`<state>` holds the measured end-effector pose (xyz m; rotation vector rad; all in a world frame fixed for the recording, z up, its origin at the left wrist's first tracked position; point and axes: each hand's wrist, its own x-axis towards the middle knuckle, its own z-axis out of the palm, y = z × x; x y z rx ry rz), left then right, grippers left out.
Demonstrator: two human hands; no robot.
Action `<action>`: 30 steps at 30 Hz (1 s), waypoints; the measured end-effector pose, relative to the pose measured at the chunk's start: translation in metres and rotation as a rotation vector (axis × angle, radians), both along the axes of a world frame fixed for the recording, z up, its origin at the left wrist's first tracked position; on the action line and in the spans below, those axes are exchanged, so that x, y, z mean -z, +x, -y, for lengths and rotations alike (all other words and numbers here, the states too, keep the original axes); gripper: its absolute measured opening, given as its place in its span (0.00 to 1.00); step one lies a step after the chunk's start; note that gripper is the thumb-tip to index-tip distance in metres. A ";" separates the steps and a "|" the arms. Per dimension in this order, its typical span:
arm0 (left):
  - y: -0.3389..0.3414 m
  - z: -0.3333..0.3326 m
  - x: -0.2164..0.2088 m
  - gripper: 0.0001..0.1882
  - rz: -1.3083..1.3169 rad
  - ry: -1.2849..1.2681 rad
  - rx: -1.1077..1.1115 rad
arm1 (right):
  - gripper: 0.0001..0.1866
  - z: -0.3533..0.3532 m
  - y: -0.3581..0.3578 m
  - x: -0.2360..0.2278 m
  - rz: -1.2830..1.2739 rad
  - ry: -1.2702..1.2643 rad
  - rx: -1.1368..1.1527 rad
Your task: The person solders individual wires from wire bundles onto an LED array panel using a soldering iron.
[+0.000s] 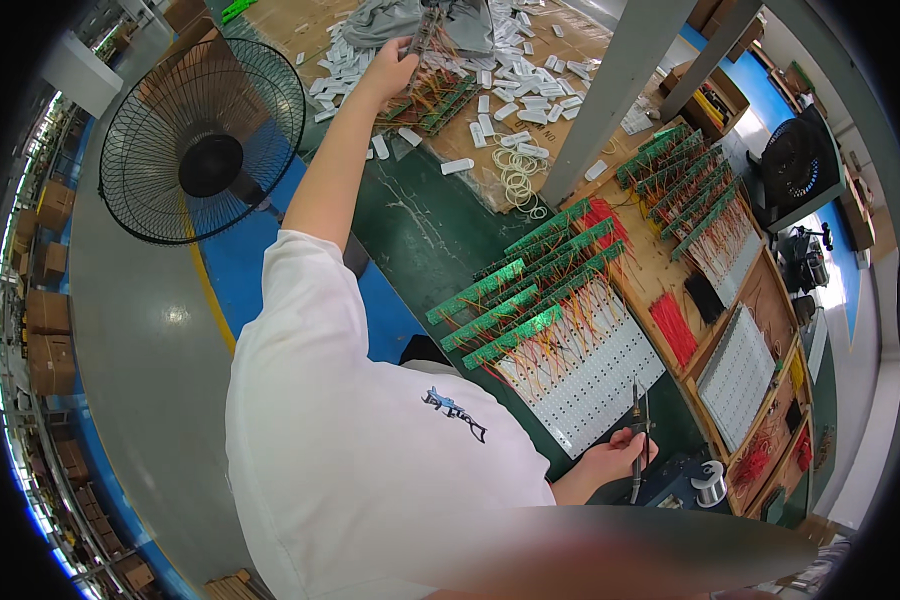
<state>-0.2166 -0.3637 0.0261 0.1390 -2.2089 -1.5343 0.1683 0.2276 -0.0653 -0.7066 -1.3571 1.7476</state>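
My left arm stretches far out to the top of the view, where my left hand [390, 72] is closed on a dark, narrow piece I cannot make out. Beside that hand lie green circuit boards [440, 105] with orange wires and a grey cloth [370, 22]. My right hand [622, 457], low on the right, grips a soldering iron [637, 402], its tip pointing up. Close to it is a white perforated board [580, 390] with wires running to rows of green circuit boards [500, 335]. A solder wire spool [710, 484] stands just right of my right hand.
White plastic casings [535, 100] and pale rubber bands [520, 180] are scattered on the far table. A grey post [610, 95] rises beside them. Red wires [674, 328] lie in a wooden tray [705, 375]. A large fan [205, 150] stands left of my arm.
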 end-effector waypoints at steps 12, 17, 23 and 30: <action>0.216 -0.104 0.012 0.28 -0.186 -0.709 0.142 | 0.06 -0.004 0.001 0.003 -0.017 -0.019 0.005; 0.244 -0.110 0.058 0.25 -0.261 -0.936 0.288 | 0.07 -0.002 -0.002 0.001 -0.042 -0.053 -0.015; 0.247 -0.117 0.014 0.17 -0.235 -0.915 0.453 | 0.06 -0.006 0.003 0.002 -0.028 -0.044 0.025; 0.102 -0.086 0.011 0.17 0.157 -0.863 0.028 | 0.04 -0.006 0.006 0.000 -0.037 -0.071 0.004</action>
